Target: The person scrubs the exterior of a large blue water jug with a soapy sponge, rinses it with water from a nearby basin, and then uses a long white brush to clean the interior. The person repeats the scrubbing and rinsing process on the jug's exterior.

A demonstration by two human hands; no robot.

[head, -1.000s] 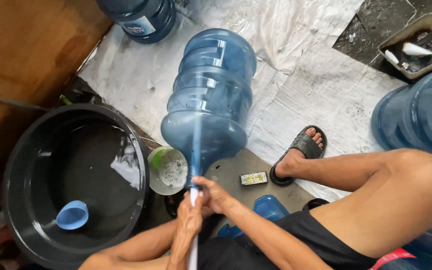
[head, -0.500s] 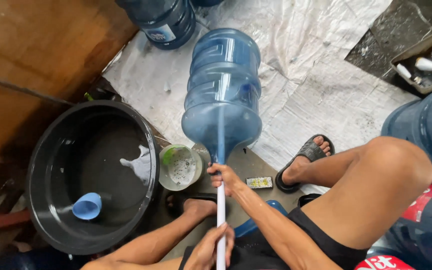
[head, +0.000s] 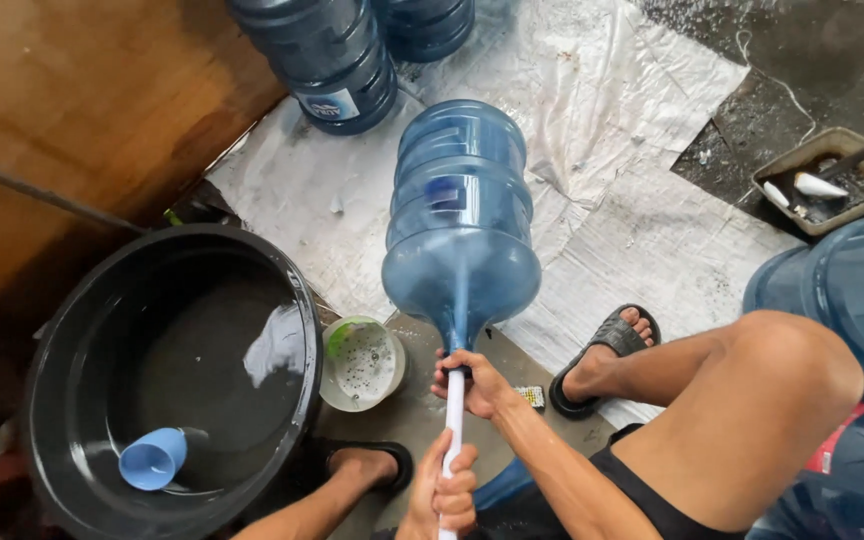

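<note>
Wet floor, white woven sheet (head: 642, 240) | R hand (head: 479, 384) clamped on ribbed blue jug (head: 460, 215) neck | L hand (head: 449, 492) clamped on white rod (head: 453, 415)

Wet floor (head: 802, 60) bears woven sheets (head: 612, 120), jugs (head: 327, 55), black basin (head: 72, 380).

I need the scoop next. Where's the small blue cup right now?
In the head view the blue cup lies on its side, low on the left, inside the black tub, left of the white bowl.
</note>
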